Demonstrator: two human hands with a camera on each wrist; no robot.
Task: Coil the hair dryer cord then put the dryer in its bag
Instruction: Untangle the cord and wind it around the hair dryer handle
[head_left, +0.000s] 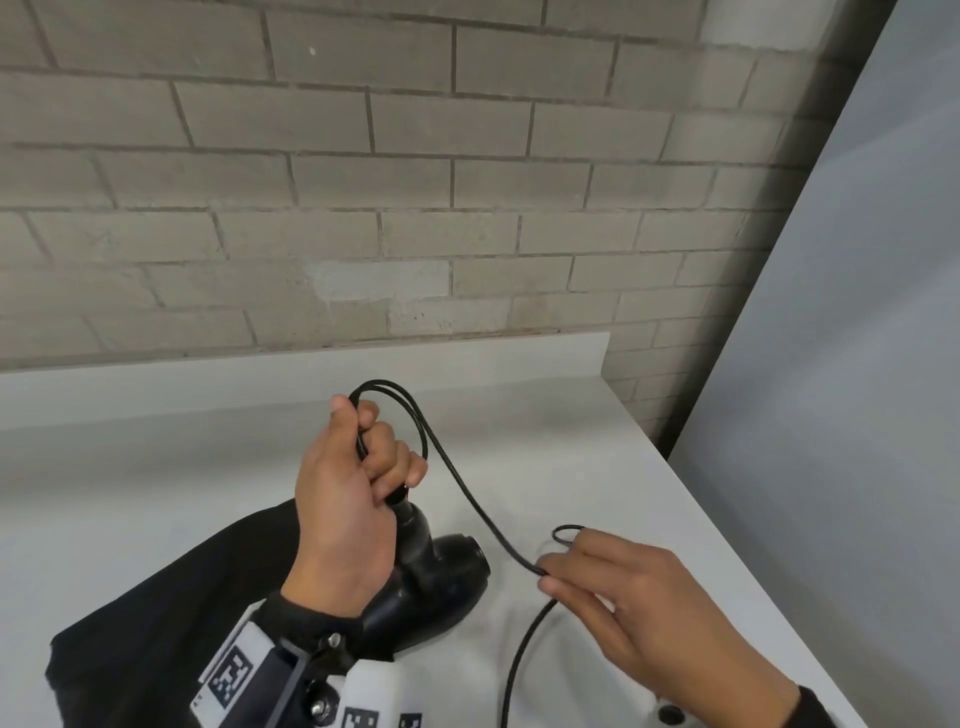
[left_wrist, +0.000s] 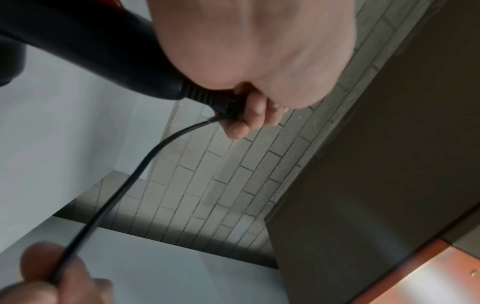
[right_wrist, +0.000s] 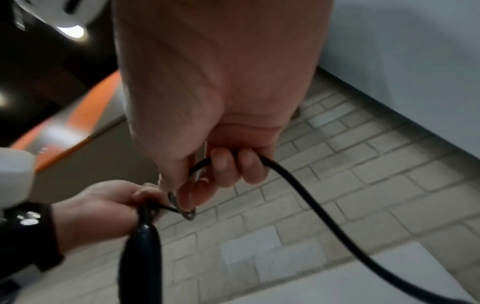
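Already the cord shows two loops gathered at the hair dryer handle on the white counter, left hand curled round them; right hand pinches the slack, best fed in matching, untwisted loops

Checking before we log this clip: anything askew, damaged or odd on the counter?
Nothing stands out. The left hand grips the cord in loops at the end of the hair dryer handle, the right hand pinches the slack, and the dryer rests on the black bag on the counter. No damage shows.
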